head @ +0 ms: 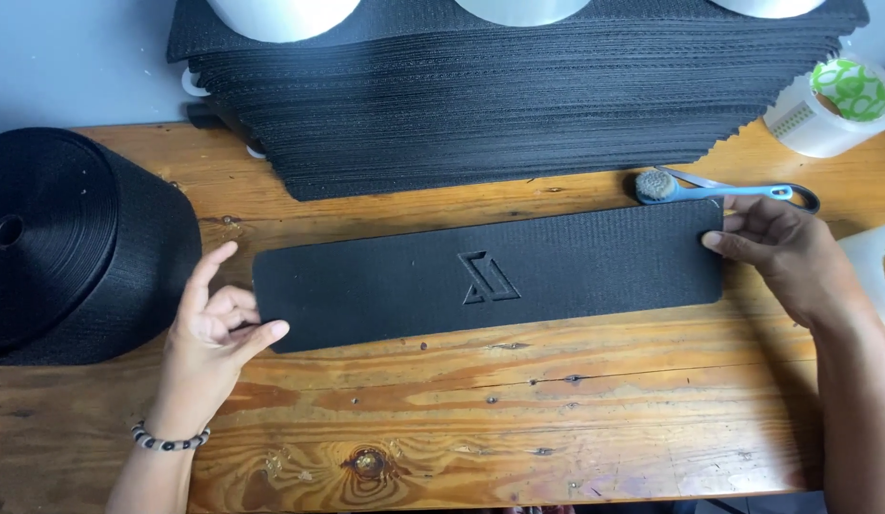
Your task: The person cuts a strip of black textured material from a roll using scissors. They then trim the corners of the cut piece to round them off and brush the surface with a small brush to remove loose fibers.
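A long black textured strip [576, 276] with an embossed angular mark at its middle lies flat on the wooden table [518, 419]. My left hand [212, 328] is at the strip's left end, thumb touching its lower corner, fingers spread apart. At the right end, my right hand [785, 252] pinches the strip's edge between thumb and fingers. A bead bracelet sits on my left wrist.
A tall stack of similar black strips [518, 95] stands behind. A big roll of black webbing [71, 238] is at the left. Blue-handled scissors [723, 188] lie beyond the strip's right end. Tape rolls [828, 109] sit at the far right; white rolls top the stack.
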